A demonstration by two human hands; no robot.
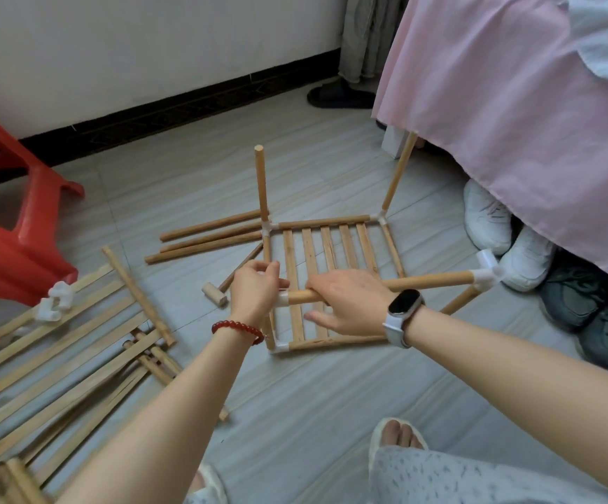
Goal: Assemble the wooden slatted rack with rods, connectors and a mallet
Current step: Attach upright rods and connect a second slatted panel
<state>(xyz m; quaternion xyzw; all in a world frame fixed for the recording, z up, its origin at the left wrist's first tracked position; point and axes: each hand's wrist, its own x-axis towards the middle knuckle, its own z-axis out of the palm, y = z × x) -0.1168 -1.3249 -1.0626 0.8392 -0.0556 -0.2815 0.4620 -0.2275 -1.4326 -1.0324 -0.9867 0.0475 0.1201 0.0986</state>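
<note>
A slatted wooden panel [346,249] lies on the floor, framed by rods with white connectors at its corners. Two upright rods [261,183] rise from the far corners. Above the near side, a horizontal rod [429,282] runs between a white connector [283,298] on the near-left upright and another white connector [488,274] at the right. My left hand [257,289] pinches the left connector. My right hand [349,300] wraps over the horizontal rod beside it. A small wooden mallet [218,291] lies just left of my left hand.
Three loose rods [207,236] lie left of the panel. Several slats, rods and white connectors [57,300] are piled at the left. A red plastic stool [15,227] stands at far left. Shoes [528,256] and a pink bed cover [531,121] crowd the right.
</note>
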